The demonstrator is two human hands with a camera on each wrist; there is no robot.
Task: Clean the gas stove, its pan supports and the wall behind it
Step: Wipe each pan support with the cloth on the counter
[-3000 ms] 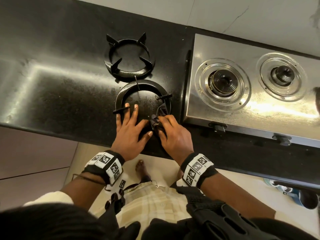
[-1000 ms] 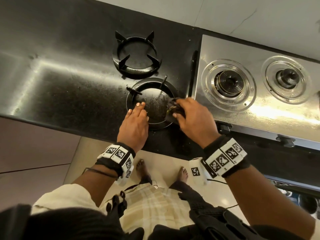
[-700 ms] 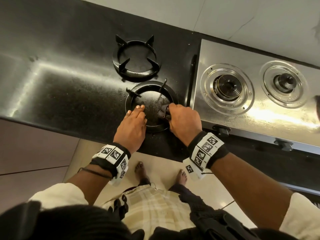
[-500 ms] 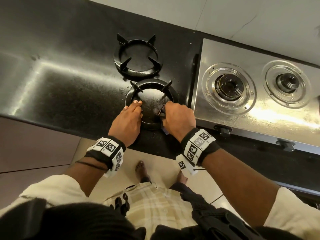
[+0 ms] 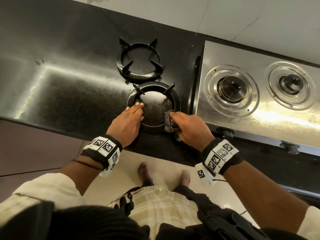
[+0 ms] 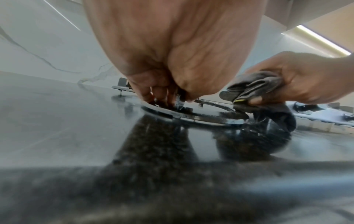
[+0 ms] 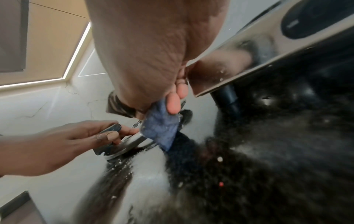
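Step in hand: wiping the near support point(image 5: 153, 106), a black ring with four prongs lying flat on the dark desk point(image 5: 69, 94), between the two hands. Left hand point(image 5: 127, 124) sits on the ring's left side, fingers curled over the rim and a prong there, gripping it to hold it steady. Right hand point(image 5: 188, 128) is closed round a bunched grey cloth point(image 5: 168, 122), pressed against the ring's right near edge; a loose blue corner of the cloth hangs below the fingers in the right wrist view. A second support point(image 5: 139, 62) lies just beyond the first, away from both hands, apparently not being worked. The stove point(image 5: 259, 116), steel, its two burners bare, stands just right of the right hand; the pale wall point(image 5: 173, 16) runs behind everything. To do this well, judging from the layout: keep the left grip firm so the ring does not skate on the wet, glossy desk; work the cloth round each prong, not only along the rim, since grease likely sits at the prong roots; turn the ring by the left hand to bring fresh sections to the cloth. Droplets and specks on the desk near the right hand will want wiping later. Risk: the cloth's loose corner snagging on a prong.
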